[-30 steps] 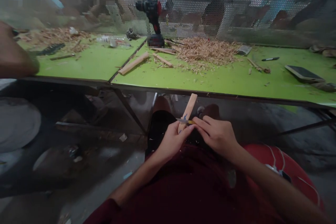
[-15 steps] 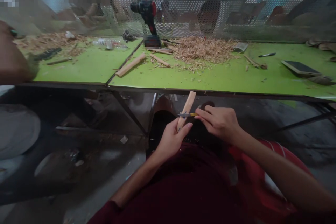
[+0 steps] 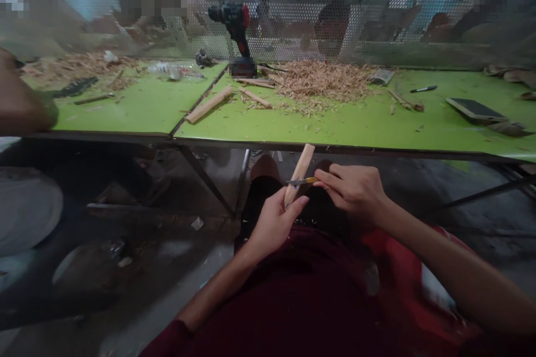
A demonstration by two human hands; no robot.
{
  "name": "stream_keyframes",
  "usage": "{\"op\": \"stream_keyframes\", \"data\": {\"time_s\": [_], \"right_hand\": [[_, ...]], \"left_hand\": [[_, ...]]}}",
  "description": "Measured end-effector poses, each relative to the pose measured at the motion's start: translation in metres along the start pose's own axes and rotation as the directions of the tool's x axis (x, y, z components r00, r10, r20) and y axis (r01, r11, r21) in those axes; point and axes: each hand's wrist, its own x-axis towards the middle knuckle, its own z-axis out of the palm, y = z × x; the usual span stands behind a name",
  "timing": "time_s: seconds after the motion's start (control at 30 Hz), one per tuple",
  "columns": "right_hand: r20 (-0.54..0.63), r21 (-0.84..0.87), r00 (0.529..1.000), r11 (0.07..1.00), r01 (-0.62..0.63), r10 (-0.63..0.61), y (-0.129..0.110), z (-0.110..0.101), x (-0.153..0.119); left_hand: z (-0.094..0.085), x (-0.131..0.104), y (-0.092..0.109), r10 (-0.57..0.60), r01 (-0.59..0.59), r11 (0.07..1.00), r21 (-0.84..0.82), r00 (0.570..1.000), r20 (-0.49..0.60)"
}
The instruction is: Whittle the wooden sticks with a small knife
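Note:
My left hand (image 3: 277, 216) is closed around the lower end of a pale wooden stick (image 3: 302, 164), which tilts up and to the right above my lap. A small blue mark shows on the wood just above my thumb. In my right hand (image 3: 354, 187) is a knife (image 3: 307, 181) with a yellow handle, pinched between thumb and fingers. Its thin grey blade points left and lies across the stick, a little above my left thumb.
On the green bench (image 3: 234, 129) stand a cordless drill (image 3: 237, 30) and a heap of wood shavings (image 3: 326, 81). A thicker wooden piece (image 3: 209, 104), a pen (image 3: 424, 89) and a phone (image 3: 475, 109) lie there too. Another person's arm (image 3: 23, 95) rests at the left.
The knife and my right hand have shifted very slightly, with the blade still across the stick. My left hand keeps its hold almost unmoved.

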Motion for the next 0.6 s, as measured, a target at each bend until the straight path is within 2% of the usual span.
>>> {"op": "stream_keyframes", "data": {"time_s": [0.13, 0.3, 0.4, 0.43, 0.5, 0.53, 0.6], "right_hand": [[-0.024, -0.007, 0.999, 0.999, 0.04, -0.04, 0.002, -0.003, 0.0], [0.002, -0.031, 0.999, 0.999, 0.044, -0.044, 0.0, -0.003, 0.0], [-0.024, -0.058, 0.995, 0.994, -0.096, 0.095, 0.024, -0.008, 0.003], [-0.071, -0.059, 0.982, 0.982, -0.182, 0.177, 0.038, -0.013, 0.003], [-0.261, -0.025, 0.918, 0.949, -0.316, 0.299, 0.067, -0.027, 0.002], [-0.35, 0.01, 0.881, 0.942, -0.335, 0.317, 0.079, -0.035, 0.001], [-0.444, 0.057, 0.823, 0.928, -0.368, 0.354, 0.092, -0.049, -0.005]], "left_hand": [[-0.001, 0.0, 0.001, -0.008, 0.007, 1.0, 0.014, 1.0, 0.009], [-0.002, -0.002, 0.001, -0.024, 0.024, 1.0, 0.002, 1.0, 0.013], [-0.001, -0.013, -0.002, -0.069, 0.069, 0.998, -0.006, 0.997, 0.032], [-0.001, -0.018, -0.004, -0.092, 0.092, 0.996, -0.002, 0.994, 0.05], [-0.001, -0.027, -0.007, -0.127, 0.126, 0.992, 0.016, 0.989, 0.078], [-0.002, -0.029, -0.009, -0.127, 0.127, 0.992, 0.005, 0.99, 0.066], [-0.003, -0.029, -0.01, -0.131, 0.131, 0.991, -0.015, 0.991, 0.007]]}}
